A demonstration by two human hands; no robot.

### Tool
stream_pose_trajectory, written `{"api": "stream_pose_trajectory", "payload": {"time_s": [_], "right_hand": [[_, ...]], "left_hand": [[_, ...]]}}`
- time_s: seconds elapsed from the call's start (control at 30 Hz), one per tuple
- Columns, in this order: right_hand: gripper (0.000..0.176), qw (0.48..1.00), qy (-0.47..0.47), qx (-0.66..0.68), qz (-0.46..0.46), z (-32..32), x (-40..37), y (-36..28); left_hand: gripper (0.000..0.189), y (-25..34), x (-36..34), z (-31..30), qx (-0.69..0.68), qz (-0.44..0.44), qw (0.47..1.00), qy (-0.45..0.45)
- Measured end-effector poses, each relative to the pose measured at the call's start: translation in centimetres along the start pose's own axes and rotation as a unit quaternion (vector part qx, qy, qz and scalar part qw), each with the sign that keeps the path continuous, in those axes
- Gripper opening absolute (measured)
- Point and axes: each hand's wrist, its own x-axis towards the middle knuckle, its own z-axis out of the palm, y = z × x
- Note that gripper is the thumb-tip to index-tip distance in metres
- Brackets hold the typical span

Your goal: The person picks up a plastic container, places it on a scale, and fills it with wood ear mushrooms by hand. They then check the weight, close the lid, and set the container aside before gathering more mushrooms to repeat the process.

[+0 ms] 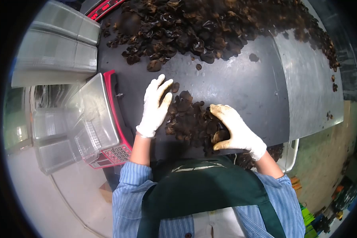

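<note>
A small pile of dark wood ear mushrooms (190, 123) lies on the black tabletop in front of my apron. My left hand (154, 103), in a white glove, is at the pile's left side with its fingers apart and nothing in them. On the pile's other side is my right hand (236, 129), also gloved, its thumb and fingers spread around the edge. Some mushroom pieces sit between them, touching the hand but not gripped. The glove fingertips look stained yellowish.
A large heap of wood ear mushrooms (186, 29) covers the far side of the table (250, 87). To my left stands a red scale (114, 107) bearing a clear plastic container (93, 111). Stacked clear containers (59, 43) are beyond it. A white-rimmed bin (292, 154) sits below the right edge.
</note>
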Motion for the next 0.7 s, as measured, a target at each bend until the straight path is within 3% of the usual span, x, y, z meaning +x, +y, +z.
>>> {"api": "stream_pose_trajectory", "payload": {"time_s": [0.17,0.33,0.43,0.5,0.57,0.67,0.7], "right_hand": [[0.110,0.998,-0.004,-0.055,0.011,0.7,1.0,-1.0],[0.111,0.997,-0.045,-0.058,0.009,0.4,0.4,-2.1],[0.110,0.990,-0.078,-0.113,0.013,1.2,-1.4,-2.2],[0.105,0.993,-0.044,-0.104,0.016,2.4,-1.9,-1.9],[0.102,0.995,-0.009,-0.097,0.027,3.7,-1.4,-2.2],[0.094,0.996,0.033,-0.086,0.013,5.3,0.3,-2.1],[0.093,0.996,0.045,-0.082,0.005,6.0,0.9,-2.1]], "left_hand": [[0.037,0.6,0.4,1.8,0.096,0.064,0.990,-0.086],[0.034,2.7,-1.0,0.4,-0.030,0.112,0.970,-0.215],[0.054,4.0,-3.1,-1.3,0.020,0.153,0.962,-0.224],[0.079,4.4,-4.9,-1.9,0.057,0.142,0.955,-0.256],[0.086,5.4,-6.3,-1.9,0.072,0.135,0.958,-0.241],[0.091,4.4,-8.2,0.7,0.041,0.130,0.981,-0.135],[0.085,4.2,-8.3,1.8,0.024,0.099,0.991,-0.082]]}}
